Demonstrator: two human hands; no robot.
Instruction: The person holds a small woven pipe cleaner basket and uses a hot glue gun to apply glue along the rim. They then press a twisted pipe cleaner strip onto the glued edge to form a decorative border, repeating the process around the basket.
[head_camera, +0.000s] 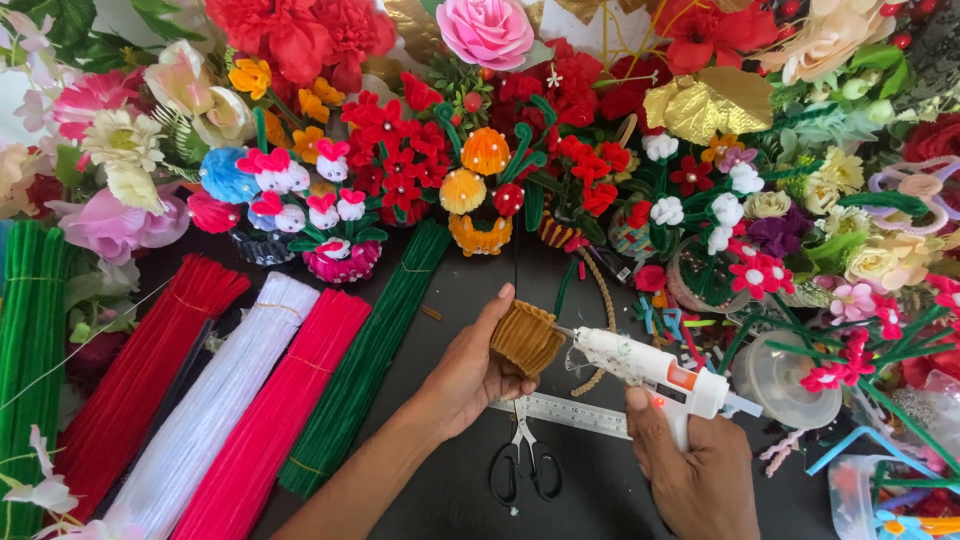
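Note:
My left hand (470, 372) holds a small brown ribbed pot (526, 338) made of fuzzy wire, tilted with its base toward the right. My right hand (694, 470) grips a white hot glue gun (655, 372) with an orange trigger. The gun's nozzle touches the pot's side. Both hands hover above a dark table (470, 300). Under them lie a clear ruler (570, 412) and black-handled scissors (524, 462).
Bundles of fuzzy wire lie at the left: green (30, 350), red (150, 370), white (215, 410), pink (275, 420) and dark green (365, 360). Finished fuzzy-wire flower pots (335, 225) and artificial flowers crowd the back. A clear plastic cup (780, 380) and wire scraps sit at the right.

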